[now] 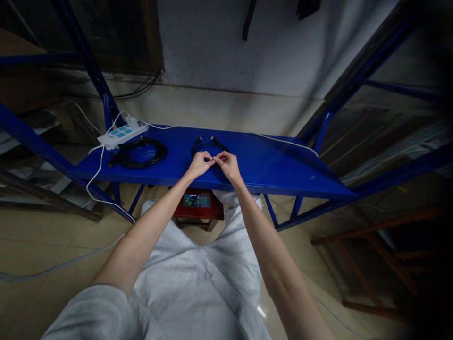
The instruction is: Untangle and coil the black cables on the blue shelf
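Arms [153, 226] extended forward, converging; left fingers [207, 163], right fingers [221, 160] meeting

No text, label, brand, number or sign could be read. The power strip [118, 137] had light-blue socket faces with no legible marking; the lit screen [191, 200] was too small and partly pixelated; any print on the black cable [194, 149] mid-worktop [279, 165] was too dark to make out.
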### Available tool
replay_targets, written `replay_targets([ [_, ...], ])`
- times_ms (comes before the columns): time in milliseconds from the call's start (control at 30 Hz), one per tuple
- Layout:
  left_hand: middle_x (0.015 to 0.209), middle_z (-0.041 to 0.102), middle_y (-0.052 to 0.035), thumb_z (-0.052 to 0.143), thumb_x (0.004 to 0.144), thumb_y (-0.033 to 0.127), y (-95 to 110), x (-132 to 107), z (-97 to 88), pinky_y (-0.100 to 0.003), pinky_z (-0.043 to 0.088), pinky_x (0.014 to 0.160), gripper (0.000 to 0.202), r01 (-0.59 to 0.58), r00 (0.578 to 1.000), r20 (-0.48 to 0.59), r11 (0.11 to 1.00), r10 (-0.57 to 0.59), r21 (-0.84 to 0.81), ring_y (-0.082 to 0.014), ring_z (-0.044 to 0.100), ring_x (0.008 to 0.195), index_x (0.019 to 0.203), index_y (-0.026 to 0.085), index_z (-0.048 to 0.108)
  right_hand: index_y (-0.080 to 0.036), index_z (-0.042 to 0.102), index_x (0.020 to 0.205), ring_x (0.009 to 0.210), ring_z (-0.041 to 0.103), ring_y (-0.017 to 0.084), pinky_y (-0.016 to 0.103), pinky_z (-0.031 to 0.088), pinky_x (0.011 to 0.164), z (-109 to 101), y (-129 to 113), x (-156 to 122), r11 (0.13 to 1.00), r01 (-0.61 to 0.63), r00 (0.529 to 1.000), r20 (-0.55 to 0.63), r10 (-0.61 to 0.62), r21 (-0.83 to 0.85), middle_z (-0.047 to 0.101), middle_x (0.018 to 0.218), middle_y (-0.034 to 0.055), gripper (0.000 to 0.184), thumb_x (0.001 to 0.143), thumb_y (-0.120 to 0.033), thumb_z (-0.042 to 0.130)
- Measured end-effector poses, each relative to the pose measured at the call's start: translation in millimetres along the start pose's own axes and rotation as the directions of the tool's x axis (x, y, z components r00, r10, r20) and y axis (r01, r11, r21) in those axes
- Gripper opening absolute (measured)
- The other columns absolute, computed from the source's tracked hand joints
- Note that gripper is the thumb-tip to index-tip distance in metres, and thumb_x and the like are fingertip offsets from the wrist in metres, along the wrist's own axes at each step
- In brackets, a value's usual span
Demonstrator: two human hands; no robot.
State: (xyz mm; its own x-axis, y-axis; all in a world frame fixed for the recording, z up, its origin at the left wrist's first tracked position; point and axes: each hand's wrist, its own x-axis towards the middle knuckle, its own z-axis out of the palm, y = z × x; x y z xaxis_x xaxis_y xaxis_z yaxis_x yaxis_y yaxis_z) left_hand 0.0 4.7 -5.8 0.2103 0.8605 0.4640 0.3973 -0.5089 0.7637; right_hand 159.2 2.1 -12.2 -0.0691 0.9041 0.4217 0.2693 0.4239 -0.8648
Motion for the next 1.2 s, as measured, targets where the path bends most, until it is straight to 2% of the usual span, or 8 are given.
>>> replay_targets([
  [133,0.079,0.071,-0.0040,0.071,0.079,0.018,-0.6,-0.1,0.3,-0.034,0.050,0.082,0.008,-0.007,1.000,0.006,1.000,0.007,0.005,-0.0183,0.065,0.079,0.071,0.017,0.072,-0.019,0.062,0.074,0.064,0.050,0.015,0.029,0.040,0.062,0.5,6.2,0.5,0.999,-0.033,0.999,-0.023,0.032,-0.044,0.060,0.068,0.0017,0.024,0.079,-0.042,0.068],
  [367,0.081,0.072,-0.0048,0.071,0.080,0.021,0.9,-1.2,-1.5,-0.034,0.050,0.080,0.007,0.008,0.998,-0.059,1.000,-0.007,0.010,-0.0190,0.065,0.080,0.075,0.017,0.074,-0.021,0.055,0.076,0.065,0.051,0.016,0.030,0.039,0.065,0.3,7.3,-0.8,0.988,-0.002,1.000,-0.021,-0.001,-0.154,0.059,0.069,0.0013,0.017,0.084,-0.035,0.060],
  [467,0.081,0.072,-0.0044,0.070,0.079,0.020,-0.4,-0.5,0.1,-0.033,0.050,0.079,0.006,0.015,0.999,-0.037,1.000,-0.014,0.016,-0.0184,0.065,0.080,0.074,0.017,0.073,-0.022,0.053,0.077,0.067,0.052,0.017,0.031,0.039,0.067,-0.1,7.3,-0.9,0.985,0.007,1.000,-0.014,-0.009,-0.175,0.059,0.072,0.0018,0.015,0.084,-0.033,0.059],
  [667,0.083,0.073,-0.0050,0.071,0.078,0.018,-4.9,1.7,5.2,-0.032,0.050,0.081,0.002,0.009,1.000,-0.016,1.000,-0.009,0.003,-0.0180,0.065,0.080,0.078,0.016,0.072,-0.022,0.053,0.077,0.071,0.054,0.018,0.031,0.040,0.070,-0.3,8.3,-0.4,0.987,0.023,1.000,-0.007,-0.025,-0.162,0.060,0.075,0.0028,0.012,0.084,-0.030,0.057],
  [933,0.085,0.074,-0.0047,0.069,0.080,0.016,-0.2,0.2,2.6,-0.032,0.051,0.081,0.002,0.028,1.000,-0.005,1.000,-0.028,-0.012,-0.0175,0.066,0.081,0.081,0.016,0.071,-0.021,0.054,0.077,0.070,0.053,0.018,0.030,0.041,0.068,0.2,5.1,-0.7,0.991,0.006,1.000,0.009,-0.005,-0.133,0.060,0.073,0.0023,0.017,0.084,-0.036,0.060],
  [1200,0.083,0.073,-0.0053,0.068,0.081,0.015,-5.3,0.6,4.4,-0.031,0.050,0.078,0.003,0.046,0.999,-0.026,0.999,-0.046,-0.001,-0.0175,0.064,0.079,0.082,0.015,0.070,-0.022,0.056,0.081,0.069,0.054,0.017,0.030,0.041,0.069,2.5,6.4,0.1,0.990,0.026,0.999,0.039,-0.021,-0.139,0.062,0.075,0.0028,0.019,0.085,-0.040,0.059],
])
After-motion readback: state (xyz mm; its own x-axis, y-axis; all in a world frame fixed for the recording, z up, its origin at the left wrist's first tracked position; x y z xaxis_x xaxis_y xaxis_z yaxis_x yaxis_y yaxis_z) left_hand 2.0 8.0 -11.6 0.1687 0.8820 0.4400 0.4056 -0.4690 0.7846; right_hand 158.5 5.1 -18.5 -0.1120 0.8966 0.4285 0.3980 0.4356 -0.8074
